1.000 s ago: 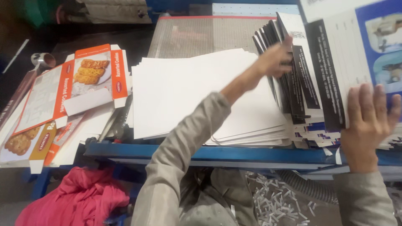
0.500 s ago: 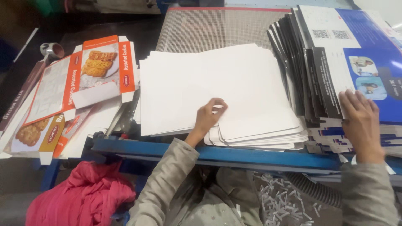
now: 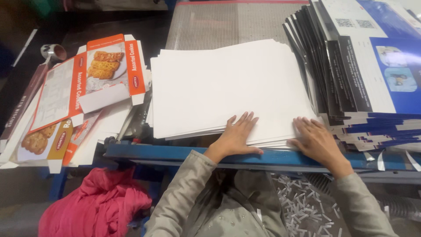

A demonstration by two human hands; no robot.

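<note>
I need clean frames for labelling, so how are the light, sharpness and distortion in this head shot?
Head view: light is even and bright on the white sheet stack, nearly washing out its surface; the upper left corner falls into dark shadow. The left hand and right hand are fairly sharp, with no strong motion blur. The blue table edge bows slightly, hinting at wide-angle distortion.

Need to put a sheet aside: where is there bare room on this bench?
Free: the mesh surface behind the white sheet stack. Crowded: flattened cookie cartons left, blue printed stack right; both hands, left hand and right hand, cover the front edge.
</note>
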